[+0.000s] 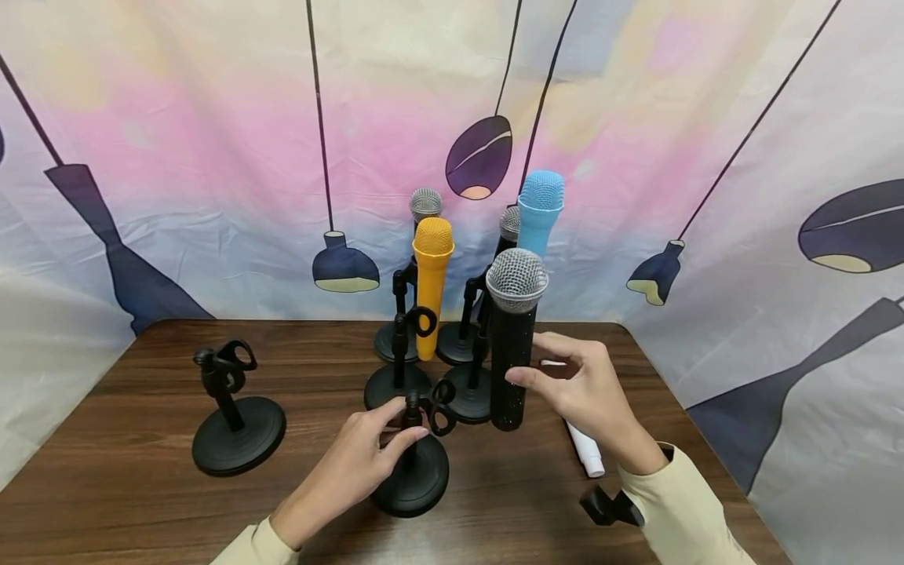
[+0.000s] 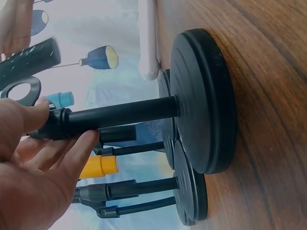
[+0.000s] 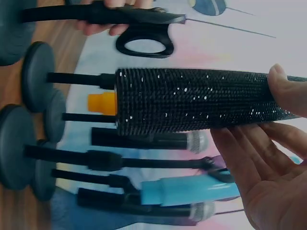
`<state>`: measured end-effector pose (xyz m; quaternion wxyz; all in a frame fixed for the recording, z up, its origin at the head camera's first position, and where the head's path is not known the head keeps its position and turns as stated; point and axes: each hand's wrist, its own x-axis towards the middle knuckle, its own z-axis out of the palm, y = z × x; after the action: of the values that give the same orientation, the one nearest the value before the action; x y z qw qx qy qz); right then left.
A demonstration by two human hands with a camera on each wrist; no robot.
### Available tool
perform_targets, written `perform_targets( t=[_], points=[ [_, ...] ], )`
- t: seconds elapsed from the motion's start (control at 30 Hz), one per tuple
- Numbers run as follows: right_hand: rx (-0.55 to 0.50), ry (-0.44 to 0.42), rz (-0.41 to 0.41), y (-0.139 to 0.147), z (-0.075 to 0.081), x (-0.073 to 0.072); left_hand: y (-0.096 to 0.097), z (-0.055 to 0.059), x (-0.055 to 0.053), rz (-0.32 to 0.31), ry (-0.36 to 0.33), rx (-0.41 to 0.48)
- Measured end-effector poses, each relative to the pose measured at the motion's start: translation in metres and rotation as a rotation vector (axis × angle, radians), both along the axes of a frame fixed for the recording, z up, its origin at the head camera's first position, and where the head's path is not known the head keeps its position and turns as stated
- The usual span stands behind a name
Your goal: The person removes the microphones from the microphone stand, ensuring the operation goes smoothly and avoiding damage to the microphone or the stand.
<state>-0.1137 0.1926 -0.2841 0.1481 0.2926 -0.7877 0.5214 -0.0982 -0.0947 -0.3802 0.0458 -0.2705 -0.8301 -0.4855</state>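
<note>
My right hand (image 1: 582, 384) grips a black microphone (image 1: 512, 357) with a silver mesh head, upright above the table. In the right wrist view its handle (image 3: 192, 101) has a studded, sparkly surface, with thumb on one side and fingers on the other. Near the front, my left hand (image 1: 356, 451) pinches the top of a black microphone stand (image 1: 417, 480). The stand's round base rests on the table, and the ring of its clip (image 2: 24, 91) holds no microphone. The held microphone's lower end is to the right of that clip.
Behind are a yellow microphone (image 1: 431, 275), a blue microphone (image 1: 540, 212) and black ones with silver heads (image 1: 426, 204), among several stands. Another stand (image 1: 240, 439) is at the left. A white tube (image 1: 588, 453) and a black object (image 1: 609, 506) lie near the right forearm.
</note>
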Motion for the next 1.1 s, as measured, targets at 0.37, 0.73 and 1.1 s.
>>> perform_targets(
  t=[0.37,0.73,1.1],
  points=[
    [0.142,-0.198,-0.097,0.022,-0.041,0.003,-0.002,0.002,0.001,0.010,0.060,-0.091],
    [0.242,-0.305,-0.145,0.042,-0.073,0.001,-0.015,0.005,0.009,0.014,0.050,-0.101],
    [0.304,-0.355,-0.182,0.057,-0.094,-0.010,-0.037,0.005,0.020,0.068,0.063,-0.121]
  ],
)
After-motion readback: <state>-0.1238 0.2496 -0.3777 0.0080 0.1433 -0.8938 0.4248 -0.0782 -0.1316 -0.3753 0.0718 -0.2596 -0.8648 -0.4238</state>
